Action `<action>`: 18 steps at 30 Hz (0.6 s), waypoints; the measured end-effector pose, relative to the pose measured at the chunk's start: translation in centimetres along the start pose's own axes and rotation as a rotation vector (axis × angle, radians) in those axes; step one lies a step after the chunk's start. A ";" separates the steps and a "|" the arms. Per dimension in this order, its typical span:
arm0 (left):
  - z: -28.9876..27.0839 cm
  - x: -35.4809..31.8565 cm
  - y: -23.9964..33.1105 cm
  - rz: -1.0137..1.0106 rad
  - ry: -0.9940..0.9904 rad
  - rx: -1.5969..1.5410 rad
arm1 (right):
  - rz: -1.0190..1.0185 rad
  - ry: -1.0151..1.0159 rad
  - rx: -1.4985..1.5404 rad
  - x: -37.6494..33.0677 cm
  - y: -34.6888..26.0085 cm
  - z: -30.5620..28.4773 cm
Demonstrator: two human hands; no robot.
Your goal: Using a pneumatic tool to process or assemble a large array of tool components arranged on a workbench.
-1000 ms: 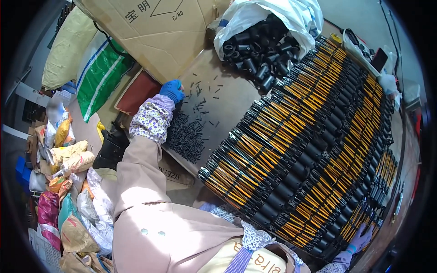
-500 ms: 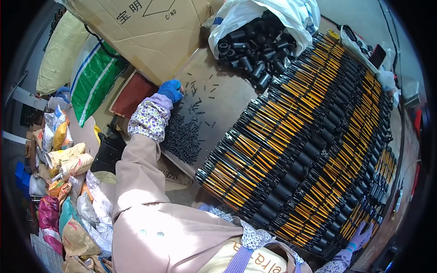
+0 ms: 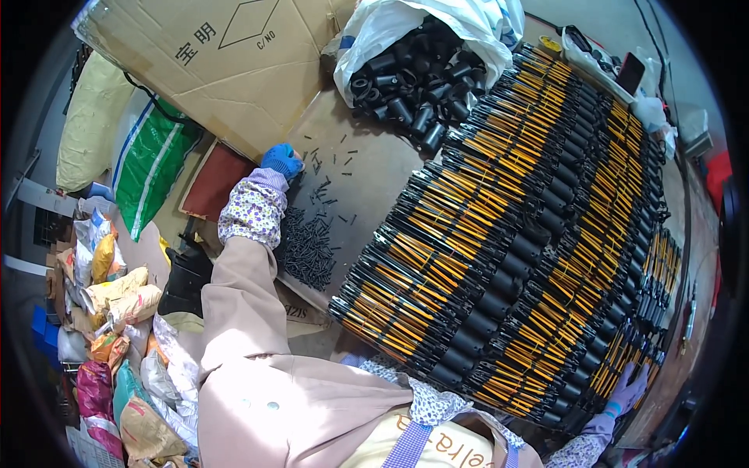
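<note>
View shifted since the earlier frame; left hand [image 3: 282, 161], curled, remains beside black pins [image 3: 310, 251] on the surface [image 3: 376, 184], right hand [image 3: 629, 388] at orange-and-black bundles [image 3: 451, 256]; cannot tell either's grip. White bag [image 3: 382, 27] holds black tubular parts [image 3: 422, 118].

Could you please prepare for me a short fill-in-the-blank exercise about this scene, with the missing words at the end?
1. The left hand, beside scattered small black rod-shaped pieces, wears a glove coloured ____.
2. Black cylindrical parts show in the mouth of a plastic bag that is mostly ____ in colour.
3. The pale purple-gloved hand, at the bundles of thin black-and-orange rods, is the person's ____ hand.

Missing words: blue; white; right
</note>
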State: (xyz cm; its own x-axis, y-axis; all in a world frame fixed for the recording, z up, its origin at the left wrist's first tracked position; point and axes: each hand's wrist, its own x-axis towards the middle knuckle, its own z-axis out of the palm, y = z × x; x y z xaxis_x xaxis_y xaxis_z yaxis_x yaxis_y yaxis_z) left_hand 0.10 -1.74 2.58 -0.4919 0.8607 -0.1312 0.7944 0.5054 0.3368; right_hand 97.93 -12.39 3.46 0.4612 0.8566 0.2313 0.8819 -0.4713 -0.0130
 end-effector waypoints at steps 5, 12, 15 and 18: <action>-0.4 0.3 -1.1 0.007 -0.003 0.080 | 0.003 0.001 0.021 0.1 -0.1 0.0; -0.4 -0.3 -2.8 -0.109 -0.084 -0.101 | 0.009 0.003 0.032 0.0 -0.4 -0.2; -0.7 0.0 -4.0 -0.063 -0.074 -0.027 | -0.004 0.007 0.034 0.3 -0.2 0.1; -0.9 -0.3 -3.7 -0.035 -0.084 0.018 | -0.009 0.008 0.033 0.3 0.1 0.3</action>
State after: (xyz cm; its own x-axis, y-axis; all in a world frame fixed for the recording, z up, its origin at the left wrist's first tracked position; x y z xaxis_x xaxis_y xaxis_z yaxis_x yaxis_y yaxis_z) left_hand -2.95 -3.93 2.20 -0.4884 0.8442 -0.2210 0.7841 0.5357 0.3136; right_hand 98.16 -12.11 3.25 0.4524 0.8591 0.2393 0.8889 -0.4562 -0.0428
